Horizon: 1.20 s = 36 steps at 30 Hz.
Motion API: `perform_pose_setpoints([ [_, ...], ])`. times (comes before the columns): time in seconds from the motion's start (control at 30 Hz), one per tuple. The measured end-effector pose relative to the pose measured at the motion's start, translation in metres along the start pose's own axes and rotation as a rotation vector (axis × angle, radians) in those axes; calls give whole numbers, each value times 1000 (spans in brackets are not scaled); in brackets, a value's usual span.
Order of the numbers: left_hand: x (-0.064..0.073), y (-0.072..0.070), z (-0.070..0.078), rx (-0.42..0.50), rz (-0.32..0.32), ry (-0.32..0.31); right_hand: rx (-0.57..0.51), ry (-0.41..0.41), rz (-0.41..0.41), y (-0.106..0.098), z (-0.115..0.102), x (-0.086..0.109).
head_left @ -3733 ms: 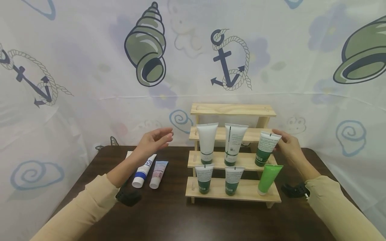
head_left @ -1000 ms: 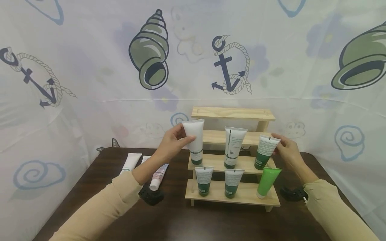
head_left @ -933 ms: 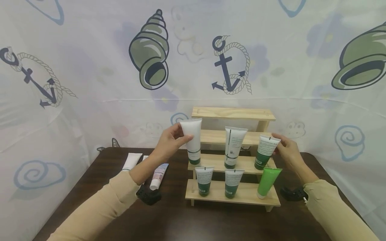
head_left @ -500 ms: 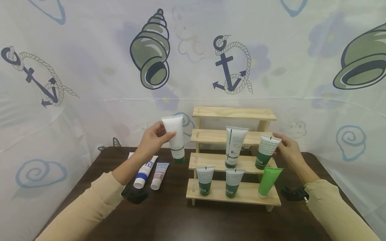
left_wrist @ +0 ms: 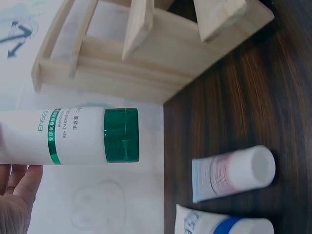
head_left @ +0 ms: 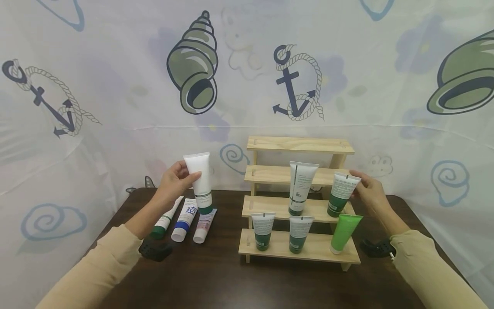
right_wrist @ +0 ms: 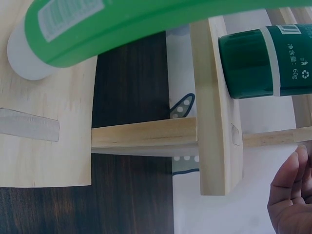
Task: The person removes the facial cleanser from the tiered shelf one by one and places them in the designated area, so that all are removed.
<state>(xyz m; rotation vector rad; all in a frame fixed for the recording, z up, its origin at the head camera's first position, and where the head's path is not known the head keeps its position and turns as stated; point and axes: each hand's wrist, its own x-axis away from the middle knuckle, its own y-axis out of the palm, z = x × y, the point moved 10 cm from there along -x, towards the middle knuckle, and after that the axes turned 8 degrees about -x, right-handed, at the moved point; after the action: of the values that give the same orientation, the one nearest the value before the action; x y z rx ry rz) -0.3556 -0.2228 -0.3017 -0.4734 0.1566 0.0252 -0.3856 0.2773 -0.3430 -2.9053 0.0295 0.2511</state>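
Note:
My left hand pinches a tall white tube with a green cap, cap down. In the head view it is raised above the table, left of the wooden tiered rack; in the left wrist view it lies across the frame. My right hand holds the top right edge of a short white-and-green tube that stands on the rack's second tier. Some fingertips are hidden behind it. A tall white tube stands beside it. In the right wrist view, bent fingers show at the right edge.
On the lowest tier stand two white-and-green tubes and a bright green tube. Left on the dark table lie a green-capped tube, a blue-banded tube and a pink-and-blue tube. A patterned cloth hangs behind.
The left hand, bare at first, took hold of the tall white tube on the second tier, lifted it off and carried it left. The right hand stays by its tube.

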Motion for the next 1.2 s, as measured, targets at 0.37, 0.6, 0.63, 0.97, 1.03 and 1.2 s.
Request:
perform_pose_setpoints([
  [0.37,-2,-33,-32,-74,53,-69,-13,7,-3,2,2,0],
  [0.6,-4,-55,-49,-133,87,-75,-28,6,-2,1,1,-1],
  [0.63,-4,-58,-51,-144,90,-73,-27,4,-3,1,1,-1],
  [0.97,-4,-85,-70,-219,110,-63,-30,-12,-10,2,1,-1],
  [1.03,-4,-89,-75,-239,110,-68,-31,-19,-9,0,3,-2],
  [1.2,-3,-98,-88,-298,112,-85,-63,-26,-6,-2,9,-5],
])
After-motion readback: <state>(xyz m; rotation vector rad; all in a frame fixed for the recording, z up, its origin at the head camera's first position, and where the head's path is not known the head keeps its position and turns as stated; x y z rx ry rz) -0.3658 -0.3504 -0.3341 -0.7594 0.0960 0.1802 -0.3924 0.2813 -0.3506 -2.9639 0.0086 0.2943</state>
